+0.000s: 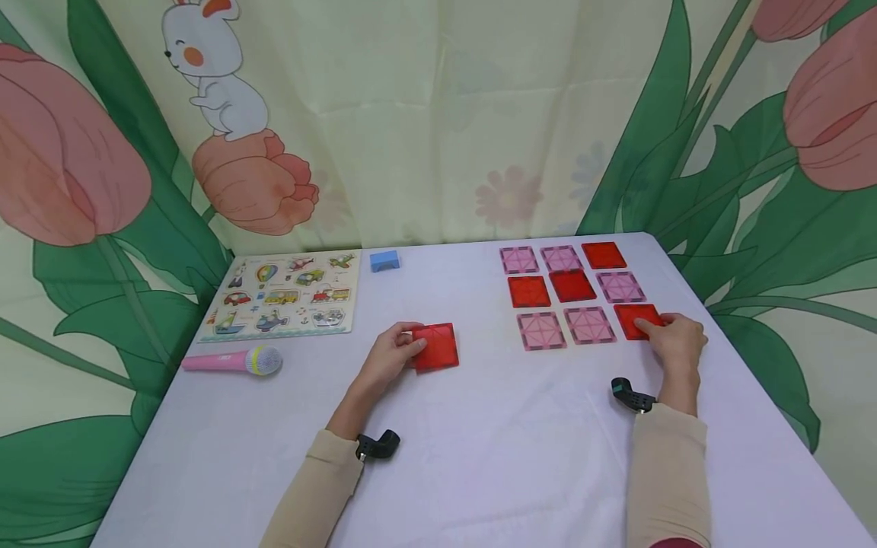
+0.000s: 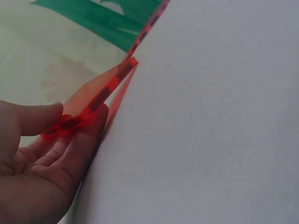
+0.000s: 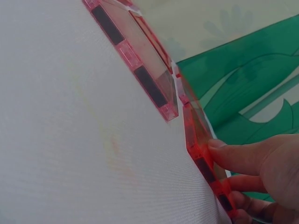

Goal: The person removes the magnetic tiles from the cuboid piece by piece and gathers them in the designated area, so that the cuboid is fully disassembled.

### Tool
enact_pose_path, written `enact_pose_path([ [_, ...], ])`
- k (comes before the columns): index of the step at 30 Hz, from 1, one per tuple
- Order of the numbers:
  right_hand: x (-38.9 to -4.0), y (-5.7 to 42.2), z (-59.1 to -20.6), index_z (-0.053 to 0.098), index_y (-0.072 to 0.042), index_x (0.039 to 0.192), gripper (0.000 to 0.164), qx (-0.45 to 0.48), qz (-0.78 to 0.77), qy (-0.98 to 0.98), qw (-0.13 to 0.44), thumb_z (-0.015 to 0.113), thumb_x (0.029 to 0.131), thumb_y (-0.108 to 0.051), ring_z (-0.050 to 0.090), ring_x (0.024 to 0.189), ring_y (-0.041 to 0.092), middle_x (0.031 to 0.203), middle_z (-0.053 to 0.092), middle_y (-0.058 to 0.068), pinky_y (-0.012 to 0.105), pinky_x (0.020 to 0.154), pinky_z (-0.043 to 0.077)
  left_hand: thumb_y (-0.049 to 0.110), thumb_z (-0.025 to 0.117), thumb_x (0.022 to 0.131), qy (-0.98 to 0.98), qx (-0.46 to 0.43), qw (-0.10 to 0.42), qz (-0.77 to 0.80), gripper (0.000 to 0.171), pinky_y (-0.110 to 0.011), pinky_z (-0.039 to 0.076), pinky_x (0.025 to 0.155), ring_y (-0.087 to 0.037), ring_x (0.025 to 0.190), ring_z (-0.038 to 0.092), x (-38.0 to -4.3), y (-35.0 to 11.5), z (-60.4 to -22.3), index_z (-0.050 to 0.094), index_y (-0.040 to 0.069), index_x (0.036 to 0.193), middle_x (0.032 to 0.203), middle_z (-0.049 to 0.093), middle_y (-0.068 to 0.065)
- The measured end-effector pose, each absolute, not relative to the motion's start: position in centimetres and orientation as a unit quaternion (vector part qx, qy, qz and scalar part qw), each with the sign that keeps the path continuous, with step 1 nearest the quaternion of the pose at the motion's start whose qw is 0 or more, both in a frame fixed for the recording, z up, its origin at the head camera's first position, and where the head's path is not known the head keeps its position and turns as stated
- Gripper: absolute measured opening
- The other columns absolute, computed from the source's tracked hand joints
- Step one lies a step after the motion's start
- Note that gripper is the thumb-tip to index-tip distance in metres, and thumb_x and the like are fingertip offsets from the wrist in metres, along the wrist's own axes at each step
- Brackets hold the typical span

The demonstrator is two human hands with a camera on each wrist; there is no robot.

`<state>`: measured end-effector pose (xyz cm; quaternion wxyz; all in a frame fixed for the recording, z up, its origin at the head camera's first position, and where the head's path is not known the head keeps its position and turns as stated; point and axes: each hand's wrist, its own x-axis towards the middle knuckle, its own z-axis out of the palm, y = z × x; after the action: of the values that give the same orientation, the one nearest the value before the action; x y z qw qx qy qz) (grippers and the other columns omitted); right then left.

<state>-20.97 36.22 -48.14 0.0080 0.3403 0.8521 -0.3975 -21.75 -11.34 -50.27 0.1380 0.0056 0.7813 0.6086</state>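
My left hand (image 1: 392, 356) pinches a translucent red square magnetic tile (image 1: 437, 348) between thumb and fingers. In the left wrist view this tile (image 2: 100, 91) is tilted, with dark magnets along its edge. At the table's right side, my right hand (image 1: 678, 342) grips another red tile (image 1: 634, 318) at the front right corner of a tile grid. The right wrist view shows the thumb on this tile's (image 3: 205, 161) face and fingertips at its outer edge. Beside it lies a pink tile (image 1: 590, 325); more pink and red tiles, such as a red one (image 1: 572, 286), form three rows of three.
A picture puzzle board (image 1: 281, 297) with vehicles lies at the back left. In front of it is a pink toy microphone (image 1: 233, 361). A small blue block (image 1: 384, 261) sits near the back edge of the white-covered table (image 1: 493, 457). A printed curtain (image 1: 438, 129) hangs behind.
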Motion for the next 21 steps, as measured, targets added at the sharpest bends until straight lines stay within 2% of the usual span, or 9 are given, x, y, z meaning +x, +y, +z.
enact_pose_path([
  [7,-20.9,36.0,-48.1,0.035,0.005,0.15,0.068,0.338,-0.4,0.852,0.004,0.054,0.101,-0.037,0.02,0.147,0.045,0.155,0.022,0.033,0.058,0.107,0.048,0.017,0.066,0.096,0.721,0.006,0.19,0.666,0.046,-0.031,0.061,0.087,-0.02,0.1,0.069,-21.6,-9.8,-50.1,0.052,0.009,0.139,0.12,0.069,-0.014],
  [13,-20.9,35.9,-48.0,0.035,0.005,0.15,0.068,0.338,-0.397,0.853,0.004,0.054,0.101,-0.036,0.021,0.147,0.045,0.154,0.023,0.033,0.058,0.107,0.048,0.014,0.068,0.095,0.658,-0.007,0.224,0.719,0.049,-0.035,0.059,0.093,-0.02,0.105,0.069,-21.3,-7.8,-49.8,0.052,0.003,0.14,0.128,0.066,-0.015],
  [21,-20.8,35.9,-48.0,0.035,0.005,0.15,0.068,0.34,-0.403,0.849,0.003,0.055,0.101,-0.037,0.022,0.147,0.044,0.155,0.023,0.032,0.058,0.107,0.048,0.009,0.065,0.095,0.618,-0.006,0.257,0.743,0.044,-0.034,0.06,0.089,-0.025,0.112,0.066,-20.7,-5.4,-49.1,0.055,0.0,0.137,0.135,0.059,-0.017],
])
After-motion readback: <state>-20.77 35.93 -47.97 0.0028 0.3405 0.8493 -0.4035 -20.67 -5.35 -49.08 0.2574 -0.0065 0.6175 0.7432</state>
